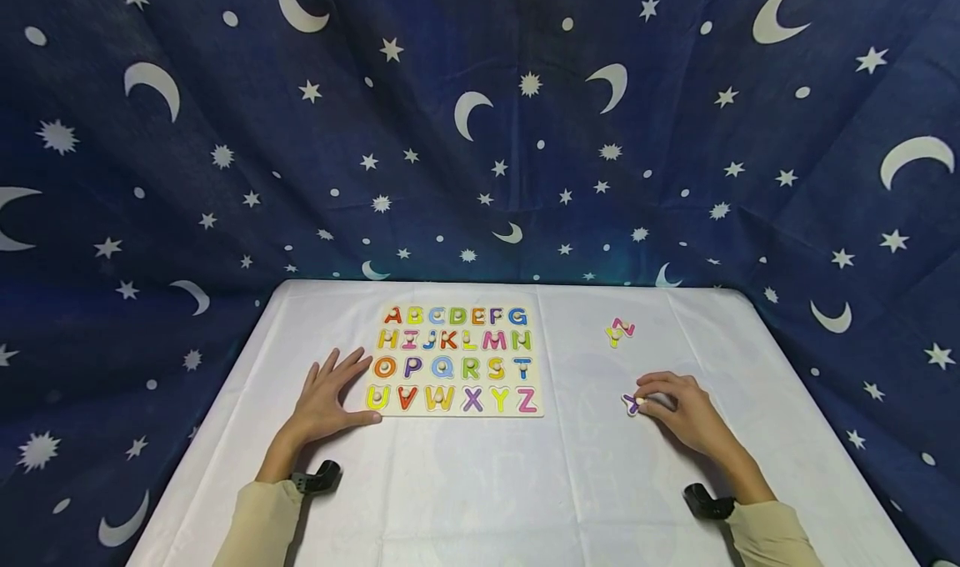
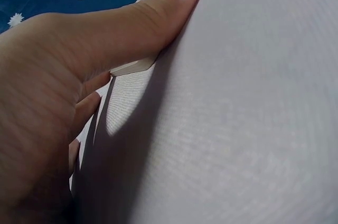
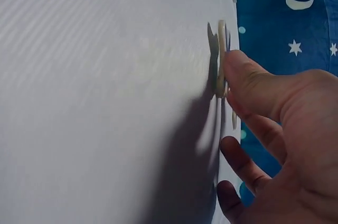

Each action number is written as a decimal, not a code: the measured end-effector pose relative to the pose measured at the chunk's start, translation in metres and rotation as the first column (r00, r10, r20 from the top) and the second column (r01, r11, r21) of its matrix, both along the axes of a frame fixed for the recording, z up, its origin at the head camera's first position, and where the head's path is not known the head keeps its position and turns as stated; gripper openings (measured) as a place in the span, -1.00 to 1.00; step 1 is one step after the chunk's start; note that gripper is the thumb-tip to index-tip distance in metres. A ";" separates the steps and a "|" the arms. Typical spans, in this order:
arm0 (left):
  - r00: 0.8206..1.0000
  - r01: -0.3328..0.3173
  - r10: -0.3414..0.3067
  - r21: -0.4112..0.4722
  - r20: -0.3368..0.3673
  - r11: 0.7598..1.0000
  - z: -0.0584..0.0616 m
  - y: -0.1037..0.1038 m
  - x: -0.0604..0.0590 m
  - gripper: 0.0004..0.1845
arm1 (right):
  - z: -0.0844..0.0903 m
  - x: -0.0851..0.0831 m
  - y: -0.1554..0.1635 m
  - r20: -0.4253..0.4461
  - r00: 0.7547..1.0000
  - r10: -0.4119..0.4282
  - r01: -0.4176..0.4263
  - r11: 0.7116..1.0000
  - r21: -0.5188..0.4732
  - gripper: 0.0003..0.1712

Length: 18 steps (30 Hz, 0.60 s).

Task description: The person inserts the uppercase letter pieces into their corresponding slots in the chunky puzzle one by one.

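Observation:
The wooden alphabet puzzle board lies on the table, its coloured letters in rows. Most letters carry a small knob; the X, Y and Z spots at bottom right show none. My left hand rests at the board's left side with fingers spread, its thumb touching the lower-left corner. Between thumb and forefinger, my right hand pinches a purple letter X piece. Seen edge-on in the right wrist view, that X piece stands just off the cloth, above its shadow.
Beyond my right hand, a yellow Y piece and a pink Z piece lie close together. White cloth covers the table. A dark blue curtain with moons and stars hangs behind it.

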<state>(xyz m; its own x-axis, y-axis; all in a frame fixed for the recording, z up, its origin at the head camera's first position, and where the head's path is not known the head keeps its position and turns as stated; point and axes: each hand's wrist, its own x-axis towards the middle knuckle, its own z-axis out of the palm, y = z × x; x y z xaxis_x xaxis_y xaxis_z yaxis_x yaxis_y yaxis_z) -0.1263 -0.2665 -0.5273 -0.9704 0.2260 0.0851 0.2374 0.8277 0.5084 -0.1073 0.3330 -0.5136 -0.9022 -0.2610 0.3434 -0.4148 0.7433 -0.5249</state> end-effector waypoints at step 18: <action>1.000 -0.007 0.007 -0.002 0.002 1.000 -0.001 0.000 -0.001 0.13 | 0.017 -0.025 -0.064 -0.052 0.998 -0.040 0.034 0.992 -0.119 -0.76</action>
